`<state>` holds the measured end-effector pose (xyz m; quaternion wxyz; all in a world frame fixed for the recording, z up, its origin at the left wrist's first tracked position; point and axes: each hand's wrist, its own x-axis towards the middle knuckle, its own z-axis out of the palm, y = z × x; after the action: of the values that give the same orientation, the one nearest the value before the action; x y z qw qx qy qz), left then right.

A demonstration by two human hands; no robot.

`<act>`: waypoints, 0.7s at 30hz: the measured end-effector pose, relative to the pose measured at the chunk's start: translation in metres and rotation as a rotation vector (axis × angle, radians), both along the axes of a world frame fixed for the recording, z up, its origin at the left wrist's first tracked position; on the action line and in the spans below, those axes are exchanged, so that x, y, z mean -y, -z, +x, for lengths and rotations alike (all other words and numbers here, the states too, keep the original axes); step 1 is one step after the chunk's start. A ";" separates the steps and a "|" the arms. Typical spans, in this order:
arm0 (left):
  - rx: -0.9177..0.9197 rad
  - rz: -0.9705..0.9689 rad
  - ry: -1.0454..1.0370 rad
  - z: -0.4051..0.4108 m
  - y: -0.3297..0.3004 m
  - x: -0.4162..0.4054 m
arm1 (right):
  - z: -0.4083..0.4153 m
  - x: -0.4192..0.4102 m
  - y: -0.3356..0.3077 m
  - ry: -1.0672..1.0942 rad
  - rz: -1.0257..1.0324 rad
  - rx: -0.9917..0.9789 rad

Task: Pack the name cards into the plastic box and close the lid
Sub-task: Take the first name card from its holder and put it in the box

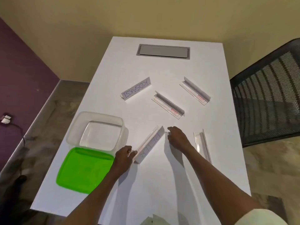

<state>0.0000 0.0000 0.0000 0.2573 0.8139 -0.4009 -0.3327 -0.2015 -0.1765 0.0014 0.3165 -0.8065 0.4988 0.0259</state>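
Both bare forearms reached from the near edge across the white table. Left hand had its fingertips against the near end of the PETER card, touching but not visibly closed round it. Right hand lay released, fingers spread, just beside that card's far end; whether it touched I could not tell. An empty clear box stood at the left, its green lid flat on the table against the box's near side. Four other cards lay apart: the KOSAKSI card farther back, a middle card, a far-right card, and a near-right card beside the right forearm.
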 end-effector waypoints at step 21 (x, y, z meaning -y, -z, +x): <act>-0.116 -0.045 -0.050 -0.006 0.004 0.007 | 0.019 0.024 0.008 0.171 0.231 0.081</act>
<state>-0.0064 -0.0072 -0.0039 0.3066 0.7969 -0.3724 -0.3638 -0.1821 -0.2004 -0.0071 0.4280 -0.7198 0.5460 0.0233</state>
